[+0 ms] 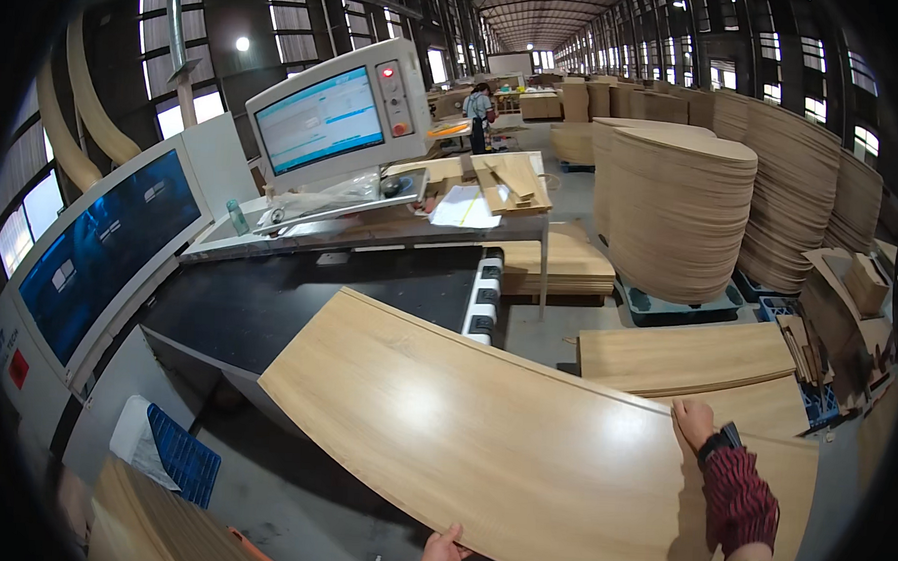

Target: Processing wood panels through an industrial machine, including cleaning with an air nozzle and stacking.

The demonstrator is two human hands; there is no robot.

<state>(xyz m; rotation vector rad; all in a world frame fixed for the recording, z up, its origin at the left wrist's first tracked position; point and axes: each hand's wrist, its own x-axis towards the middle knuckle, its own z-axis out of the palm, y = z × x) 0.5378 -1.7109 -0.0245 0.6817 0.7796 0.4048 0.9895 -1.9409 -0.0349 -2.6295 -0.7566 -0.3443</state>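
A long light-brown wood-grain board [483, 430] spans the middle of the head view, tilted, with its far left end over the dark machine bed [320, 301]. My left hand [442, 554] grips the near long edge, thumb on top and the other fingers mostly hidden beneath. My right hand [695, 424] is closed over the far long edge near the right end; its fingertips are out of sight behind the board. That arm wears a dark wristband and a red-and-black sleeve.
Left of the bed stand a machine screen [109, 234] and a tilted control monitor [321, 120]. Matching boards [689, 358] lie stacked beyond my right hand. Tall panel stacks [674, 214] line the right. A blue slatted crate [184, 456] sits lower left. Farther back is another person [479, 113].
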